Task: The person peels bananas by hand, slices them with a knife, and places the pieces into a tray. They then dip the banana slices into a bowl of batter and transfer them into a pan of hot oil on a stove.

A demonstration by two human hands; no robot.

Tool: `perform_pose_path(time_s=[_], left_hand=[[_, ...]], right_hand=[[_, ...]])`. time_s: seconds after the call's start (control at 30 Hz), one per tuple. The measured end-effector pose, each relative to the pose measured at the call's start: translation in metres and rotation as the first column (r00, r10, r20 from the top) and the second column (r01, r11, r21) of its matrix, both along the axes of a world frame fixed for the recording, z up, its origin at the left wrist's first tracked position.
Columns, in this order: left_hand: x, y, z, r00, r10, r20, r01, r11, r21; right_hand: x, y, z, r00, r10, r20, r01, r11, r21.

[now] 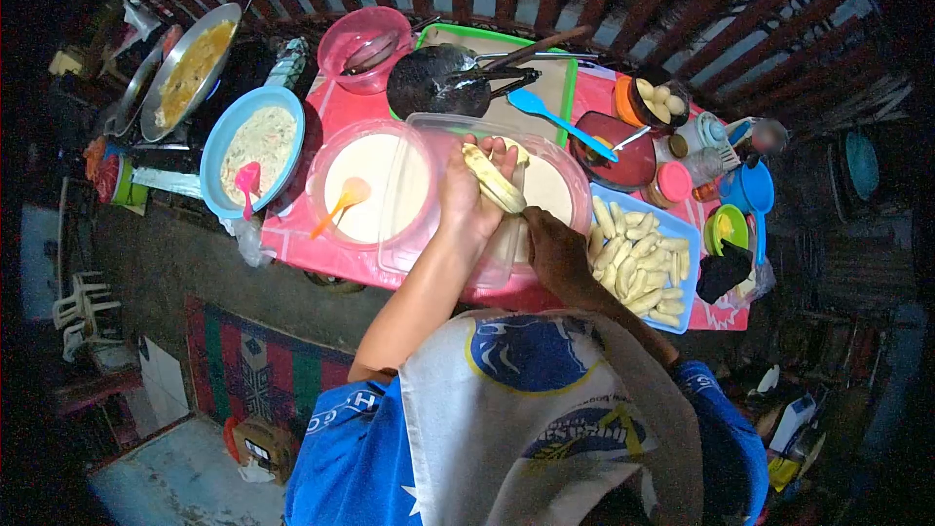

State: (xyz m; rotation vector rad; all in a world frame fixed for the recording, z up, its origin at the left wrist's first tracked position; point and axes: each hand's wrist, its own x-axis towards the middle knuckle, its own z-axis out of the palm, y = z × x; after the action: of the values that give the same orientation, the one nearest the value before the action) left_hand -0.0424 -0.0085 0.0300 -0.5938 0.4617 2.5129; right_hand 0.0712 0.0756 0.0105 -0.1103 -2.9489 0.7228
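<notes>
A peeled banana (495, 182) lies in my left hand (469, 193), palm up with the fingers curled around it. Another pale banana piece (509, 150) shows just beyond those fingers. My right hand (553, 245) is closed near the banana's lower end; what it grips, if anything, is hidden. Below both hands is a clear plastic container (414, 258). To the left, a pink bowl (321, 161) of white batter has an orange spoon (343, 205) in it. A second pink bowl (582, 205) with pale contents sits behind my hands. At right, a blue tray (690, 282) carries several peeled bananas.
A light blue basin (210, 151) of batter with a pink spoon (247, 178) stands left, near a pan (200, 68) of frying food. Behind are a black wok (433, 83), a blue spoon (550, 114) and a dark red bowl (623, 170). Jars and a blue dipper (748, 187) crowd the right.
</notes>
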Motion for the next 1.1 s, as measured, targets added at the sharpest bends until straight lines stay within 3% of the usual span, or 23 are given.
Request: perform_pose_path(time_s=[0.07,0.23,0.33,0.4,0.6,0.8,1.0,1.1], left_hand=[[0.002,0.000,0.008,0.997,0.014,0.077,-0.015,1.000,0.009],[0.000,-0.004,-0.003,0.997,-0.036,0.067,0.039,0.998,-0.042],[-0.001,-0.003,-0.011,0.996,0.011,0.088,-0.011,1.000,0.001],[-0.002,-0.004,-0.014,0.994,0.036,0.100,-0.040,0.999,0.033],[0.002,-0.003,-0.007,0.988,-0.008,0.151,0.006,1.000,0.015],[0.004,0.000,-0.015,0.986,0.044,0.159,-0.040,0.999,-0.026],[0.004,0.000,-0.021,0.989,-0.024,0.143,0.033,0.998,-0.062],[0.003,0.003,-0.019,0.985,0.044,0.168,-0.028,0.995,-0.095]], right_hand=[[-0.001,0.000,-0.002,1.000,0.005,-0.003,-0.005,1.000,0.005],[-0.005,-0.001,-0.016,0.994,0.029,-0.110,-0.021,0.997,0.074],[-0.008,-0.002,-0.017,0.999,-0.003,-0.047,0.005,0.999,0.053],[-0.010,-0.003,-0.013,1.000,0.009,0.016,-0.011,0.991,0.133],[-0.014,-0.002,-0.022,1.000,0.021,0.001,-0.021,0.988,0.153],[-0.017,0.000,-0.037,0.998,0.019,-0.055,-0.014,0.995,0.096],[-0.019,0.004,-0.044,0.986,0.047,-0.163,-0.036,0.997,0.075],[-0.019,0.004,-0.029,0.990,0.018,-0.139,-0.008,0.998,0.070]])
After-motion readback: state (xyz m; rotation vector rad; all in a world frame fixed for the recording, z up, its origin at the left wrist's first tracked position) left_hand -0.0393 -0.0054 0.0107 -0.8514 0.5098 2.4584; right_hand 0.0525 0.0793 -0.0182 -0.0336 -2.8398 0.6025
